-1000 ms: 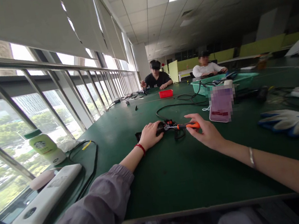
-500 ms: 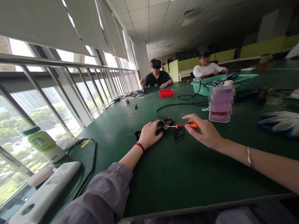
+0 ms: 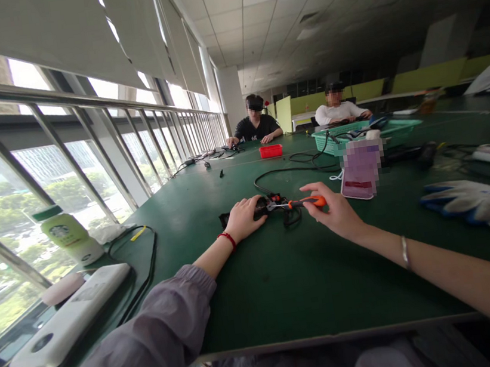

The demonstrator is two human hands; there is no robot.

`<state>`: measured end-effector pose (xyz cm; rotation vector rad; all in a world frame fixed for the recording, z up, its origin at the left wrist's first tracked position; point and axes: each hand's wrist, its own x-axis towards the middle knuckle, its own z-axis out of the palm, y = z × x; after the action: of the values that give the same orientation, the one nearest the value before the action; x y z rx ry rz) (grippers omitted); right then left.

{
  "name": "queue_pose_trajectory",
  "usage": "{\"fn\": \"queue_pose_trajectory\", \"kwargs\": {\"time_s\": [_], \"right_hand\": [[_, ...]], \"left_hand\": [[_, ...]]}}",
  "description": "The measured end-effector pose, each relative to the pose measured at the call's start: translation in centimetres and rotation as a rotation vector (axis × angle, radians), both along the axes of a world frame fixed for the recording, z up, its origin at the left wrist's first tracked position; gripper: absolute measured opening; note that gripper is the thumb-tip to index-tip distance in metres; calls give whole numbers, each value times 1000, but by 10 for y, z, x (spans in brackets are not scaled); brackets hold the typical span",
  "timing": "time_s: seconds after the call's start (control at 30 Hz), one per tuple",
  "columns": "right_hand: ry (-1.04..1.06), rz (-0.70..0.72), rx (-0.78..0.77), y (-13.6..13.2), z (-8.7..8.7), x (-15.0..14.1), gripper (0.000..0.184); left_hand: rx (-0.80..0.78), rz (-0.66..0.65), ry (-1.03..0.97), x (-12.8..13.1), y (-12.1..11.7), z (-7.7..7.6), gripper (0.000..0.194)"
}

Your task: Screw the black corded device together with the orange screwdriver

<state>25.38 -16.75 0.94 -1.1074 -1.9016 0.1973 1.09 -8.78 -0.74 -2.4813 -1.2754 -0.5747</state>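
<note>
My left hand [image 3: 244,218] lies closed over a small black device [image 3: 261,208] with a black cable, pressing it onto the green table [image 3: 284,274]. My right hand [image 3: 333,208] is closed on an orange-handled screwdriver [image 3: 305,202], whose metal tip points left into the device. A red band sits on my left wrist and a thin bracelet on my right wrist.
A green-capped bottle [image 3: 68,234], a white power strip [image 3: 67,324] and black cables lie at the left. White-and-blue gloves [image 3: 483,206] lie at the right. Further off are a red box [image 3: 271,151], a green basket [image 3: 347,137] and two seated people [image 3: 258,124].
Both hands keep their grip on the device and screwdriver; my right hand has shifted slightly. The view has drifted a little, and the far person's raised hand has come down to the table.
</note>
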Motion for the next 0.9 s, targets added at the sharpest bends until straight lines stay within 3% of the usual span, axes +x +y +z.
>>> {"fn": "queue_pose_trajectory", "kwargs": {"time_s": [0.17,0.43,0.7,0.9], "right_hand": [[-23,11,67,1,-3,-1,35],[22,6,-56,0,1,-1,34],[51,25,86,0,-4,-4,34],[91,21,-69,0,-4,-4,36]], "left_hand": [[5,-11,-11,0,1,-2,53],[-10,-11,-16,-1,1,-1,53],[-3,-19,-6,-1,2,-3,56],[-5,-21,-15,-2,3,-6,54]]}}
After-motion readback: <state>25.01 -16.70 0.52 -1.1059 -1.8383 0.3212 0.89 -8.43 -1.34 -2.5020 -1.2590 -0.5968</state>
